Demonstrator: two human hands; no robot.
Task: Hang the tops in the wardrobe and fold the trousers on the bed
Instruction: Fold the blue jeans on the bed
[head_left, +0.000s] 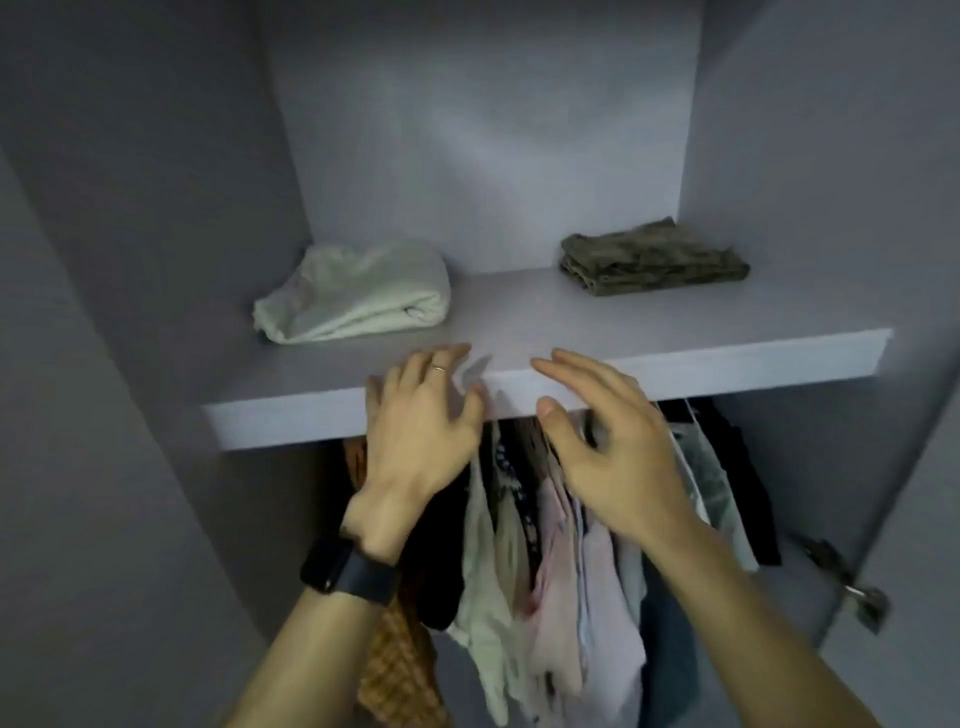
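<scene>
I look into an open grey wardrobe. Several tops (550, 525) hang close together below a grey shelf (675, 358): pale green, pink, white, black and an orange checked one (400, 665) at the left. My left hand (415, 421), with a ring and a black watch, is raised in front of the shelf edge, fingers spread and holding nothing. My right hand (608, 441) hovers beside it over the hanging tops, fingers apart and empty. The rail and the hangers are hidden behind the shelf and my hands.
On the shelf lie a folded pale green garment (358, 296) at the left and a folded olive garment (649, 260) at the back right. A metal door hinge (852, 587) sticks out on the right wall. Wardrobe side walls close in on both sides.
</scene>
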